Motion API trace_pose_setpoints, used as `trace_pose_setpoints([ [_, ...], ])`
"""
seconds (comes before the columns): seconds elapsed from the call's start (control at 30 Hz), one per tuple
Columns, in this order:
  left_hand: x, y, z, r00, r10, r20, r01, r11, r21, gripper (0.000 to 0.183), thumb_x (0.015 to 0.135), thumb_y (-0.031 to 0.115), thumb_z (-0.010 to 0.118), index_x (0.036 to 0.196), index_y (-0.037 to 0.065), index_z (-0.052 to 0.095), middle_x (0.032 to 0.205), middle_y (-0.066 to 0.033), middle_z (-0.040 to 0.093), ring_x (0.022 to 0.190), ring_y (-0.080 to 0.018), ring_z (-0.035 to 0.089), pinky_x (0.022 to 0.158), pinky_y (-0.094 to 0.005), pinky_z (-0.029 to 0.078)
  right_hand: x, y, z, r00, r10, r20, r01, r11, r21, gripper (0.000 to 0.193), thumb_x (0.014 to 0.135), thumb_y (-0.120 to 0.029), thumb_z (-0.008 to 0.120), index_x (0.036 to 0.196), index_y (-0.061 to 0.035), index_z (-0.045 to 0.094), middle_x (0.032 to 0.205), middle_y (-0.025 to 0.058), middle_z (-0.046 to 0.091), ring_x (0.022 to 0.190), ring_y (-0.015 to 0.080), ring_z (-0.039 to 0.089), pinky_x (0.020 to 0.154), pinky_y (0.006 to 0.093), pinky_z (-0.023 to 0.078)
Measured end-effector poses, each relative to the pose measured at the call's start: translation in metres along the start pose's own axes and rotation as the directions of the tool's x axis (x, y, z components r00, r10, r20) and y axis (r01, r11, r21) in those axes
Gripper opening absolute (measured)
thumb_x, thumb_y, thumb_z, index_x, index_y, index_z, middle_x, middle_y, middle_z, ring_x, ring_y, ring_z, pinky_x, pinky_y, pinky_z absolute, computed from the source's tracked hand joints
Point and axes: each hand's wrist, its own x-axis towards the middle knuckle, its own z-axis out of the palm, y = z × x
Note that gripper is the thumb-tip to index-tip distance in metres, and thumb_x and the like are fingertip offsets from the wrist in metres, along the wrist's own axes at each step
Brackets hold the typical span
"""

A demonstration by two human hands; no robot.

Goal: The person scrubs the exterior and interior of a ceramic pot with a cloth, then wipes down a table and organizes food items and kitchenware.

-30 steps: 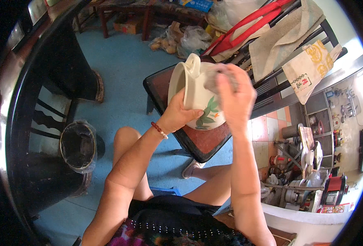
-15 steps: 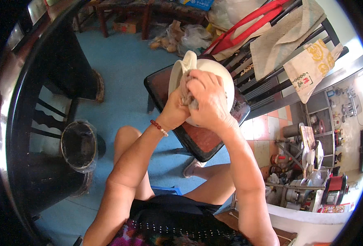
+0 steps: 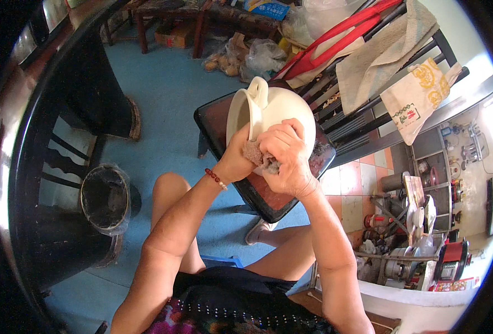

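Note:
A large cream ceramic jug (image 3: 280,108) with a looped handle is held up in front of me, over a dark chair seat (image 3: 257,192). My left hand (image 3: 236,158) grips the jug from below at its left side. My right hand (image 3: 285,158) is closed on a grey-brown scouring pad (image 3: 256,153) and presses it against the jug's lower side. A red bead bracelet sits on my left wrist.
A black bucket (image 3: 104,195) stands on the blue floor at the left, beside a dark wooden table (image 3: 46,111). Cloths (image 3: 386,53) and a red strap hang over the chair back. Plastic bags lie beyond; kitchen shelving with pots fills the right.
My right hand came down from the jug's right side to its lower front with the pad. The jug has tilted, and its painted side is out of sight.

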Motion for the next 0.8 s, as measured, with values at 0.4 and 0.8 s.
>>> trace_pose_setpoints([
  [0.4, 0.003, -0.008, 0.005, 1.000, -0.030, -0.004, 0.029, 0.978, -0.208, 0.050, 0.079, -0.002, 0.062, 0.126, 0.002, 0.045, 0.117, -0.0035, 0.056, 0.107, -0.0113, 0.052, 0.093, -0.0272, 0.043, 0.007, 0.002, -0.002, 0.988, 0.139, 0.072, -0.134, 0.989, -0.064, 0.030, 0.052, -0.004, 0.063, 0.080, -0.0023, 0.051, 0.118, 0.0193, 0.053, 0.107, 0.0371, 0.049, 0.097, 0.0471, 0.032],
  [0.8, 0.006, -0.010, 0.009, 0.997, 0.041, -0.060, -0.055, 0.965, -0.258, 0.051, 0.079, 0.004, 0.066, 0.126, 0.003, 0.047, 0.120, -0.0038, 0.055, 0.109, -0.0111, 0.050, 0.094, -0.0267, 0.041, 0.008, 0.002, 0.003, 0.995, 0.103, -0.001, -0.102, 0.991, -0.083, 0.028, 0.052, -0.005, 0.063, 0.077, -0.0032, 0.052, 0.111, 0.0154, 0.056, 0.105, 0.0350, 0.051, 0.101, 0.0478, 0.030],
])
